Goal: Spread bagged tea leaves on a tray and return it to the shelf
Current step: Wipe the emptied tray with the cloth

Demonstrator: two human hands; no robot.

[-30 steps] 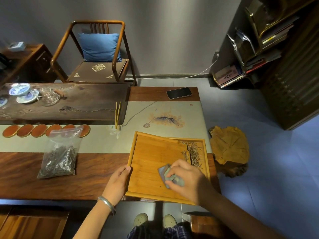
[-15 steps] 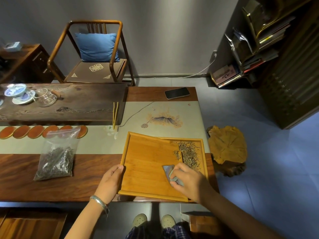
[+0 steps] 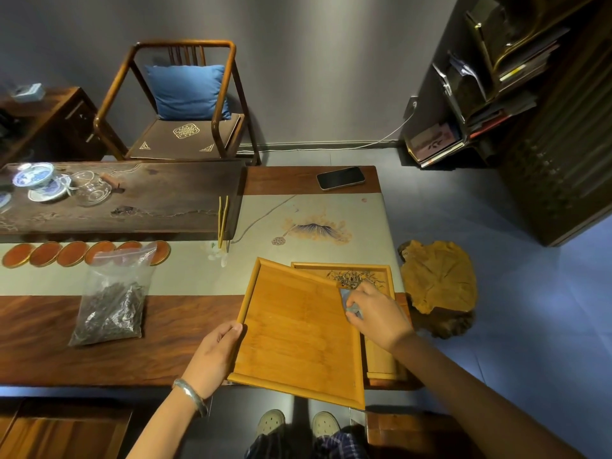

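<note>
A bamboo tray lies tilted over the table's front edge, with my left hand gripping its left rim. Its right side overlaps a second, narrower bamboo tray underneath. A small pile of loose tea leaves sits at the far end of that lower tray, just off the upper tray's corner. My right hand pinches a small blue-grey card whose edge is right by the leaves. A clear zip bag of dark tea leaves lies on the table to the left.
A row of orange coasters lies behind the bag, with bamboo tongs and a phone farther back. Tea ware stands at the far left. A wooden stump stands right of the table, with shelves beyond.
My right hand has swept the leaves with the card away from me, off the upper tray's far right corner. My left hand has shifted the upper tray, uncovering the lower one.
</note>
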